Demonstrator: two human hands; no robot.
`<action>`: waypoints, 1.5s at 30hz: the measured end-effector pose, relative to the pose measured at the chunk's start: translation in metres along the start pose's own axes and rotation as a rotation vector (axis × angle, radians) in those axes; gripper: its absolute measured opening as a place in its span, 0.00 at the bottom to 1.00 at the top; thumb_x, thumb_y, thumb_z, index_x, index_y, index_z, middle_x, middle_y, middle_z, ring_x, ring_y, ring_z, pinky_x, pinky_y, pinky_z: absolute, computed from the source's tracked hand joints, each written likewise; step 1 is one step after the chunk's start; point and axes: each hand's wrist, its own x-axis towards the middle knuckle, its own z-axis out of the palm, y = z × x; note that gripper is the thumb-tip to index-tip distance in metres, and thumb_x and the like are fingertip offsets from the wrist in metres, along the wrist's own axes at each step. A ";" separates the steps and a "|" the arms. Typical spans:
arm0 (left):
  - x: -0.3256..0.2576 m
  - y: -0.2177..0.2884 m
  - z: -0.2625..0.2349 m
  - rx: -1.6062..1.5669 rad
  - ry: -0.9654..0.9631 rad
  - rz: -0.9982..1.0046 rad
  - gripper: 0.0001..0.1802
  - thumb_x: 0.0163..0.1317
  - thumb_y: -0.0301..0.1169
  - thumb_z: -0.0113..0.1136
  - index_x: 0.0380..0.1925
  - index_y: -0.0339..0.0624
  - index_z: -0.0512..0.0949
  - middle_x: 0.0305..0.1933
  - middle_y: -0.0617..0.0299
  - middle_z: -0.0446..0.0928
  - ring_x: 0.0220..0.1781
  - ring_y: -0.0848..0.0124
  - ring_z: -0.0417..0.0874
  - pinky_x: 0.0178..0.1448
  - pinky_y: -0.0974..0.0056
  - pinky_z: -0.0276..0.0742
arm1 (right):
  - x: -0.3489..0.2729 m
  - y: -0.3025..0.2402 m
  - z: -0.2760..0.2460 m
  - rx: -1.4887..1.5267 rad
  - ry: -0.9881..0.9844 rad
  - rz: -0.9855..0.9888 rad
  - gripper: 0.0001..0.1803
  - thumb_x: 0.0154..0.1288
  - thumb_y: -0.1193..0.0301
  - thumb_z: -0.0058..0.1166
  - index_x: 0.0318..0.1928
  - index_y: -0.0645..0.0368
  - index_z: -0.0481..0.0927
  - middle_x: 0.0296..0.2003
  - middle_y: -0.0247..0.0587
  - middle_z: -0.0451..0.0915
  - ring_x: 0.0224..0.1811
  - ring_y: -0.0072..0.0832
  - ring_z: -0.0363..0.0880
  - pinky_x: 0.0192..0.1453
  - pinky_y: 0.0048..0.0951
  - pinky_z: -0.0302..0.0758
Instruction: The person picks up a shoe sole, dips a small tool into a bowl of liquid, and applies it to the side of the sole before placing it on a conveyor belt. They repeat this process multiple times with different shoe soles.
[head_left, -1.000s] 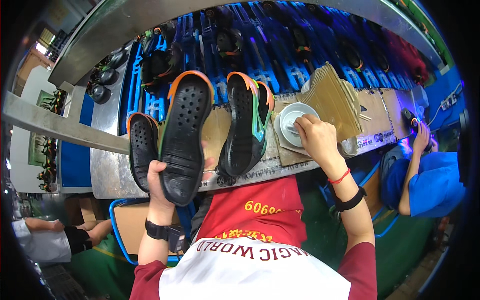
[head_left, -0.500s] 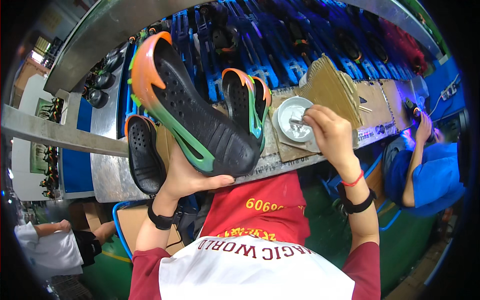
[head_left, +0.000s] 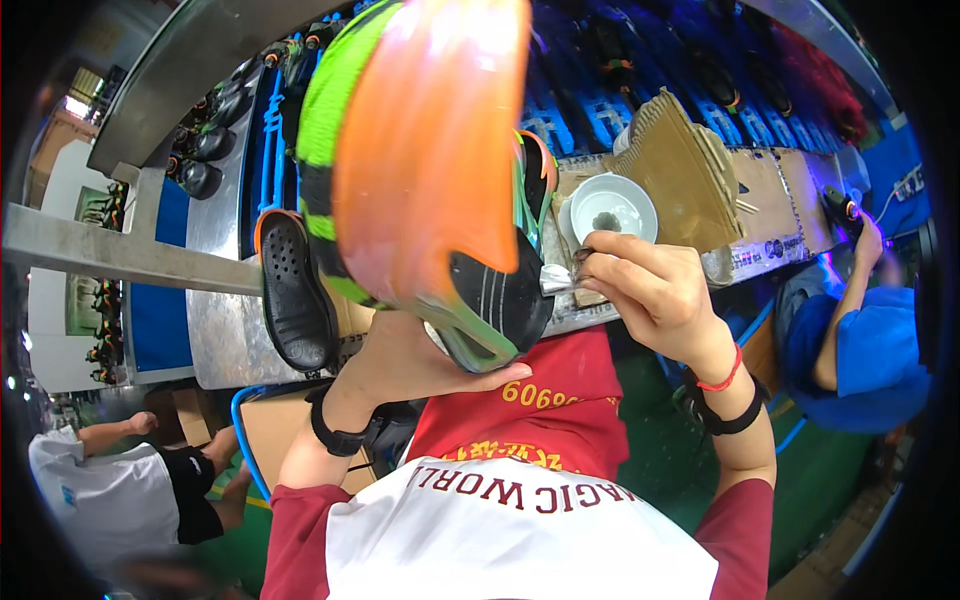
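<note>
The big moulded foam shoe sole, orange on its face with green and black bands (head_left: 430, 160), is lifted up close to the person's head, resting on the left hand (head_left: 415, 365), whose palm cups it from below with fingers spread under the black heel end. Held that loosely and that high, it looks likely to tip off the palm if the wrist rolls.

The right hand (head_left: 645, 290) sits just right of the sole's heel, fingers pinched shut on a small pale brush or applicator (head_left: 556, 281) whose tip touches the sole's edge. A slip there could smear whatever it carries across the coloured face.

Just above the right hand stands a white round bowl (head_left: 608, 208) with a dark dab in it; a knock from the knuckles could upset it. Beside the bowl, to its right, leans a stack of brown cardboard sheets (head_left: 685, 170), and a flat brown card strip with small dark print (head_left: 775, 215) lies beyond. Left of the left hand lies a black perforated sole (head_left: 293, 290).
</note>
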 end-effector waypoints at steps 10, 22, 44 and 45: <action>-0.002 -0.010 0.012 0.015 0.020 0.020 0.36 0.39 0.40 0.80 0.49 0.42 0.74 0.49 0.59 0.77 0.50 0.64 0.81 0.55 0.61 0.77 | -0.002 0.000 -0.003 0.118 -0.132 0.098 0.07 0.53 0.77 0.63 0.34 0.61 0.81 0.36 0.40 0.83 0.30 0.38 0.83 0.29 0.31 0.79; 0.000 -0.010 0.013 0.003 0.010 0.025 0.56 0.35 0.36 0.82 0.65 0.42 0.59 0.61 0.54 0.68 0.63 0.59 0.71 0.67 0.56 0.65 | 0.002 -0.003 -0.005 0.223 -0.186 0.144 0.06 0.54 0.79 0.62 0.34 0.64 0.81 0.34 0.42 0.82 0.29 0.40 0.82 0.31 0.31 0.78; 0.005 -0.011 0.011 -0.623 0.164 -0.003 0.78 0.37 0.35 0.82 0.73 0.50 0.25 0.76 0.48 0.37 0.67 0.53 0.66 0.50 0.57 0.84 | 0.010 -0.009 0.002 -0.055 -0.059 -0.132 0.11 0.49 0.80 0.64 0.36 0.65 0.79 0.36 0.50 0.81 0.25 0.41 0.79 0.27 0.32 0.74; 0.004 -0.012 0.013 -0.664 0.188 0.010 0.77 0.36 0.33 0.81 0.73 0.50 0.25 0.76 0.48 0.37 0.67 0.53 0.66 0.50 0.57 0.85 | 0.010 -0.006 0.005 -0.061 -0.045 -0.155 0.11 0.49 0.81 0.64 0.36 0.65 0.79 0.36 0.52 0.81 0.25 0.41 0.79 0.28 0.32 0.74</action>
